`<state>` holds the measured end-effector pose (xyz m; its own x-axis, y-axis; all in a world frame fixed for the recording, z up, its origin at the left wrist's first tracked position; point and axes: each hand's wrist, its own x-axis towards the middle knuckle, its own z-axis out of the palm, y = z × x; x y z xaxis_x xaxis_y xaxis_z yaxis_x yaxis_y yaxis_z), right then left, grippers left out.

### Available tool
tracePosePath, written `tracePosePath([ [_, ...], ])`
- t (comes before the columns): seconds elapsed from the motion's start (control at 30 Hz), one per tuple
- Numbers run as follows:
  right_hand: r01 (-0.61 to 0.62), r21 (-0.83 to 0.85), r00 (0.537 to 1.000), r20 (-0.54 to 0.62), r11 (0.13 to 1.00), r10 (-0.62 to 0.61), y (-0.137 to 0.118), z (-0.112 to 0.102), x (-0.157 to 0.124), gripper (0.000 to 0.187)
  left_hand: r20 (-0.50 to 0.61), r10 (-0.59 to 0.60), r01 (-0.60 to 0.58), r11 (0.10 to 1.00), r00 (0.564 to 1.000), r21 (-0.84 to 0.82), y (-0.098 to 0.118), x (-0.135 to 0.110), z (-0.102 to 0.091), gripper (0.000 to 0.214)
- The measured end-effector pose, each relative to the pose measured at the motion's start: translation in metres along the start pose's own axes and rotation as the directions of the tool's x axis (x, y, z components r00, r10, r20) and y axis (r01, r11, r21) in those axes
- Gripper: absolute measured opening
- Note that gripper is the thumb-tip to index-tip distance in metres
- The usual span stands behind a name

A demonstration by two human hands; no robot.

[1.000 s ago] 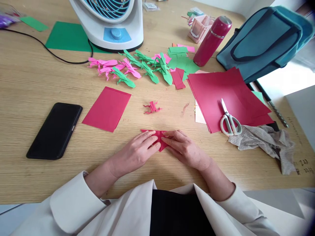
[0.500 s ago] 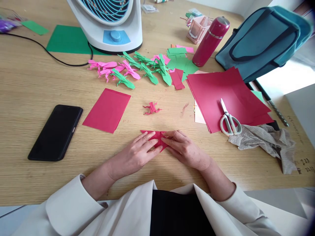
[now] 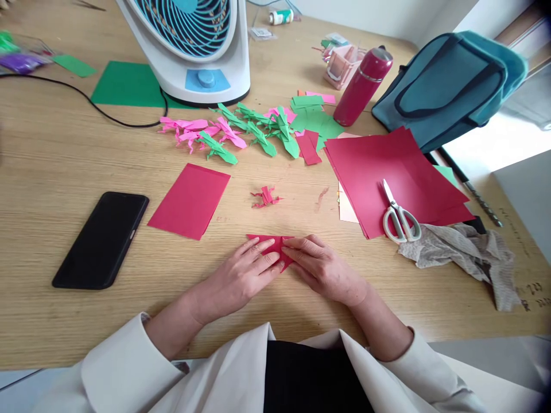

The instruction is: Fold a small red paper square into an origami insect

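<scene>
A small folded sheet of red paper (image 3: 278,246), with a pointed lower corner and a crease down its middle, lies on the table in front of me. My left hand (image 3: 244,269) holds its left part down, fingers extended over it and thumb near the bottom point. On the other side, my right hand (image 3: 328,269) has its fingertips closed together on the paper near the crease, covering its right part. Just beyond sits a small red origami frog (image 3: 266,197). To the left lies a stack of red paper rectangles (image 3: 191,201).
A black phone (image 3: 101,240) lies at left. Green and pink origami figures (image 3: 258,135) cluster before a fan (image 3: 206,80). At right, white-handled scissors (image 3: 401,221) rest on large red sheets (image 3: 361,172), near a crumpled cloth (image 3: 465,252), a red flask (image 3: 364,86) and a teal bag (image 3: 447,86).
The camera view has tilted up a little, so everything sits slightly lower in the picture. Both hands stay on the folded red paper, with only slight finger movement.
</scene>
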<state>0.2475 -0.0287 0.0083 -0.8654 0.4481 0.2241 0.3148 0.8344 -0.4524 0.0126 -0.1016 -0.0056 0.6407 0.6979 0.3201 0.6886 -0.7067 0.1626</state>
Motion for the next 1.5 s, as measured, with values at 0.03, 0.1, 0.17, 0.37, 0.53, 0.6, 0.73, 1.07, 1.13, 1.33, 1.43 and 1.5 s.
tracePosePath([
  [0.03,-0.002,-0.013,1.0,0.004,1.0,0.002,-0.001,0.0,0.0,0.035,0.005,0.008,-0.008,1.0,1.0,-0.007,0.0,0.0,0.0,0.037],
  [0.1,-0.012,-0.03,1.0,0.011,0.999,0.013,-0.002,-0.001,0.001,0.035,0.018,0.021,-0.021,1.0,1.0,-0.016,0.0,0.002,0.0,0.036],
  [0.17,-0.021,-0.037,1.0,0.016,0.999,0.022,-0.003,-0.001,0.001,0.035,0.026,0.029,-0.029,0.999,0.999,-0.02,0.0,0.003,-0.001,0.036],
  [0.37,-0.038,-0.045,0.999,0.016,0.998,0.039,-0.005,0.0,0.003,0.035,0.039,0.021,-0.02,0.999,0.999,-0.031,0.001,0.005,-0.004,0.038],
  [0.53,-0.049,-0.047,0.999,0.011,0.998,0.05,-0.004,0.004,0.002,0.038,0.037,0.014,-0.012,0.999,0.999,-0.035,0.001,0.005,-0.004,0.037],
  [0.6,-0.051,-0.052,0.999,0.006,0.997,0.052,-0.003,0.006,0.001,0.038,0.037,0.01,-0.008,0.999,0.999,-0.04,0.001,0.005,-0.003,0.037],
  [0.73,-0.049,-0.087,0.999,0.002,0.995,0.049,-0.003,0.009,0.001,0.037,0.039,-0.005,0.008,0.998,0.999,-0.058,0.001,0.004,-0.001,0.038],
  [1.07,-0.082,0.068,0.988,-0.128,0.994,0.09,0.002,0.009,0.004,0.034,-0.013,-0.029,0.028,0.999,1.0,-0.021,0.002,0.005,0.004,0.035],
  [1.13,-0.141,0.133,0.969,-0.184,0.981,0.164,0.002,0.007,0.002,0.031,-0.012,-0.027,0.027,0.999,1.0,-0.027,0.001,0.005,0.003,0.034],
  [1.33,-0.125,0.054,0.978,-0.164,0.991,0.132,0.002,0.007,-0.001,0.031,-0.019,-0.037,0.035,0.997,0.999,-0.061,0.001,0.008,0.0,0.032],
  [1.43,-0.078,-0.018,0.987,-0.143,0.997,0.075,0.002,0.009,-0.001,0.032,-0.03,-0.058,0.055,0.995,0.998,-0.081,0.002,0.01,-0.001,0.029],
  [1.5,-0.065,-0.055,0.99,-0.13,0.996,0.057,0.003,0.011,-0.002,0.033,-0.022,-0.079,0.077,0.993,0.997,-0.084,0.002,0.012,0.0,0.026],
])
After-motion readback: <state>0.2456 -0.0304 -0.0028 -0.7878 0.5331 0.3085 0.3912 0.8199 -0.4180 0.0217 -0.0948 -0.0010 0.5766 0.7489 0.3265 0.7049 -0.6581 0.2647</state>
